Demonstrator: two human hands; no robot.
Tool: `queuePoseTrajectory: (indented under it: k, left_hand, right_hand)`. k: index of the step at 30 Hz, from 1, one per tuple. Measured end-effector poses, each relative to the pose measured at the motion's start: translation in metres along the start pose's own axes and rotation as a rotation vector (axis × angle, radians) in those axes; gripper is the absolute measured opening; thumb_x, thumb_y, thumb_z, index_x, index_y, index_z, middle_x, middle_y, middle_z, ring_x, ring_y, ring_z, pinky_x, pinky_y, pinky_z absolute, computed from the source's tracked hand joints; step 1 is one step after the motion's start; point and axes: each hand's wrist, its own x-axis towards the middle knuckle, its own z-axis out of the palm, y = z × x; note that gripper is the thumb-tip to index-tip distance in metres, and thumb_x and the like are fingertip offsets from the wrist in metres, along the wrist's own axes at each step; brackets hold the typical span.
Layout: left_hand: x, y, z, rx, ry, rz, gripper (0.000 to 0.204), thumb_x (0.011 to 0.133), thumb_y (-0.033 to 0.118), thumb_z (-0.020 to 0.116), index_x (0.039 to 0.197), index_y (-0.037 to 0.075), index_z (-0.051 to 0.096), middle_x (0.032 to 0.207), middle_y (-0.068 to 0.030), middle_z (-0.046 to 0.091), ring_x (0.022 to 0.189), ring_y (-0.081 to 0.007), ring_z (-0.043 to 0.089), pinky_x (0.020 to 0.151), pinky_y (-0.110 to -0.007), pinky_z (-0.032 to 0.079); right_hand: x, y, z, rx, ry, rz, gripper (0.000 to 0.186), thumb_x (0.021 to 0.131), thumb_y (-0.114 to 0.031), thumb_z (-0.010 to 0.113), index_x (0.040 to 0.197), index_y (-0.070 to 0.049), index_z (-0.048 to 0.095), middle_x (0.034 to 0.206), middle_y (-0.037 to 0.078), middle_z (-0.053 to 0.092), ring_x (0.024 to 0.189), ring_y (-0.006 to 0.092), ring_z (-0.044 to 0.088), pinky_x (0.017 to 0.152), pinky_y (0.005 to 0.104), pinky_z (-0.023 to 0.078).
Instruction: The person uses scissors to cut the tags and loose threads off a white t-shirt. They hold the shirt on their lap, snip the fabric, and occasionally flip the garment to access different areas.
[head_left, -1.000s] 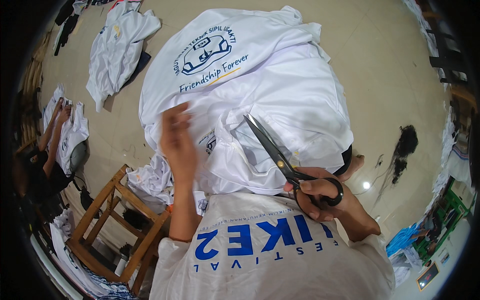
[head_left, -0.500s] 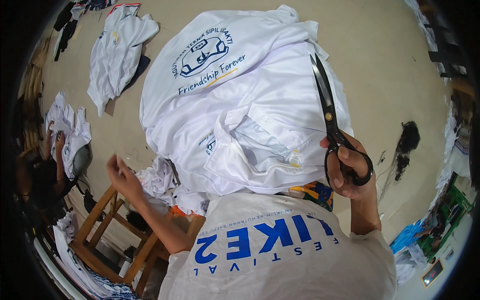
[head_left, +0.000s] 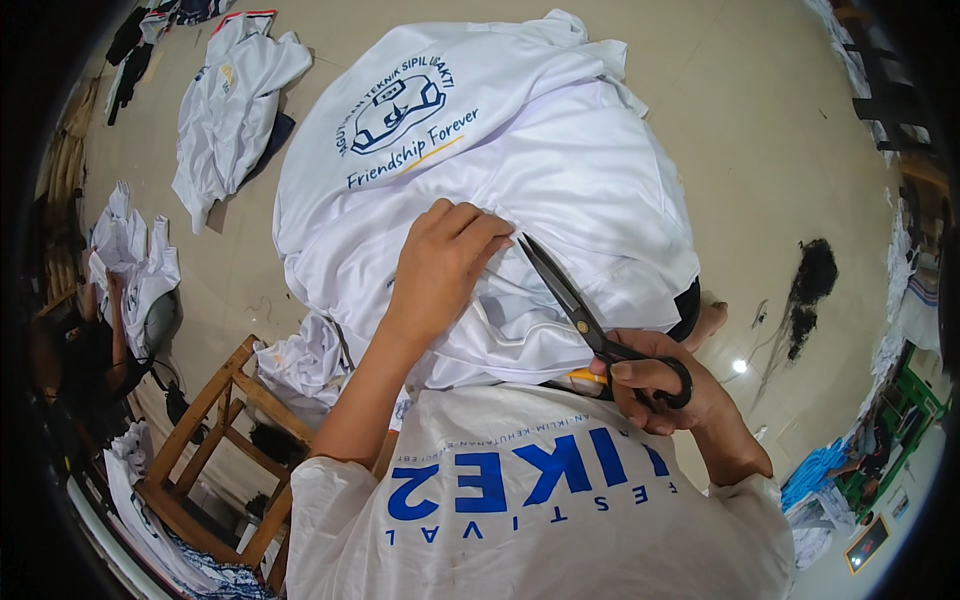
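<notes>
On my head feed, the white shirts (head_left: pixel 590 190) are heaped right in front of the wearer's body, the top-left part showing a dark blue print with a thin yellow line. Left hand (head_left: pixel 440 265) has its fingertips bunched, pinching a bit of shirt near the middle of the heap. Right hand (head_left: pixel 655 390) is wrapped around the black handles of the scissors (head_left: pixel 583 327), blades pretty much together, tip pointing up-left and just beside those left fingertips. I've also got a wooden stool (head_left: pixel 237 375) lower left and a black clump (head_left: pixel 808 290) on the floor (head_left: pixel 760 150) over right.
</notes>
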Motion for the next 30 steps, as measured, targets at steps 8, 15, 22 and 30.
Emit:
queuePoseTrajectory:
  k: [8, 15, 22, 30]
  left_hand:
    - [-0.0043, -0.0003, -0.0019, -0.168, 0.018, -0.100, 0.013, 0.084, 0.002, 0.080, 0.096, 0.004, 0.075, 0.091, -0.0083, 0.070, 0.086, -0.0278, 0.063, 0.077, -0.037, 0.051]
    - [-0.0034, 0.0021, -0.0049, -0.177, 0.020, -0.138, 0.011, 0.086, 0.003, 0.079, 0.096, 0.003, 0.074, 0.089, -0.0093, 0.069, 0.084, -0.0281, 0.063, 0.075, -0.036, 0.051]
    - [-0.0033, 0.0036, -0.0045, -0.164, 0.046, -0.139, 0.009, 0.089, 0.006, 0.079, 0.095, 0.003, 0.073, 0.087, -0.0094, 0.068, 0.081, -0.0275, 0.062, 0.072, -0.036, 0.050]
    - [-0.0046, 0.0046, -0.0061, -0.174, 0.040, -0.155, 0.009, 0.089, 0.006, 0.079, 0.095, 0.003, 0.073, 0.086, -0.0091, 0.069, 0.081, -0.0271, 0.062, 0.072, -0.036, 0.050]
  right_hand:
    - [0.0046, -0.0029, 0.0006, 0.010, 0.004, 0.014, 0.035, 0.095, -0.032, 0.072, 0.104, -0.001, 0.058, 0.059, 0.008, 0.058, 0.035, 0.0112, 0.045, 0.033, 0.0249, 0.033]
    - [0.0073, 0.0003, 0.0003, 0.024, -0.008, 0.006, 0.034, 0.095, -0.030, 0.071, 0.107, -0.001, 0.060, 0.059, 0.008, 0.057, 0.035, 0.0112, 0.043, 0.033, 0.0250, 0.033]
    - [0.0074, -0.0009, 0.0015, 0.031, -0.016, 0.009, 0.033, 0.095, -0.029, 0.070, 0.110, -0.001, 0.061, 0.059, 0.008, 0.057, 0.035, 0.0113, 0.043, 0.033, 0.0255, 0.032]
    - [0.0086, -0.0015, 0.0021, 0.027, -0.023, 0.000, 0.035, 0.096, -0.030, 0.070, 0.110, 0.000, 0.060, 0.058, 0.007, 0.057, 0.034, 0.0109, 0.042, 0.033, 0.0250, 0.031]
